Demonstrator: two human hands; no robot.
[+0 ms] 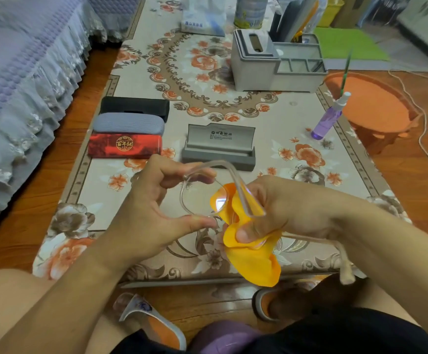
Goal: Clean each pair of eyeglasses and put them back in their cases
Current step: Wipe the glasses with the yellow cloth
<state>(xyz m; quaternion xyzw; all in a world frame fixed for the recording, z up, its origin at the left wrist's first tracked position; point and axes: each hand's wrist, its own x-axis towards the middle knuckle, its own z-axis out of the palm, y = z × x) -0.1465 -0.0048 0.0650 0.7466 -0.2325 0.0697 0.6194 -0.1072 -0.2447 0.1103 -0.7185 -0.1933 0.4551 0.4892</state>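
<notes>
A pair of clear-framed eyeglasses is held above the near edge of the worktop. One lens rim is pinched between the thumb and fingers of the left hand. The other lens is wrapped in an orange cleaning cloth, which is gripped by the thumb and fingers of the right hand; one temple arm is seen rising over that hand. An open grey case is placed on the worktop just beyond the hands, its lid upright. Three closed cases are lined up along the left edge: a red case nearest, a grey-blue case behind it, a black case farthest. A purple spray bottle is noted at the right edge, leaning. A grey organiser box is set toward the far edge.
</notes>
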